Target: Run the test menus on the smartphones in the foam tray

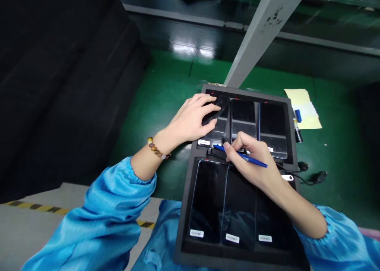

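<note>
My left hand [197, 116] lies with fingers spread over the upper-left phone [219, 129] in a black foam tray [184, 223]. My right hand [252, 156] is closed around a blue pen [252, 160], whose tip points at the lower edge of that phone, close to its white label [204, 143]. Whether the tip touches the phone I cannot tell. Beside it in the upper row sit a middle phone [243, 114] and a right phone [273, 124]. Several more phones fill the lower row, such as the lower-left phone [207, 199], with white labels near their bottom edges. My right forearm partly covers the lower-right one.
The tray rests on a green surface [166, 88]. To its right are a yellow paper [303, 104], a blue cap [298, 115], a small black bottle [297, 132] and black cables with plugs [319, 178]. A grey metal post [261, 29] rises behind the tray. Dark cloth [53, 84] hangs at left.
</note>
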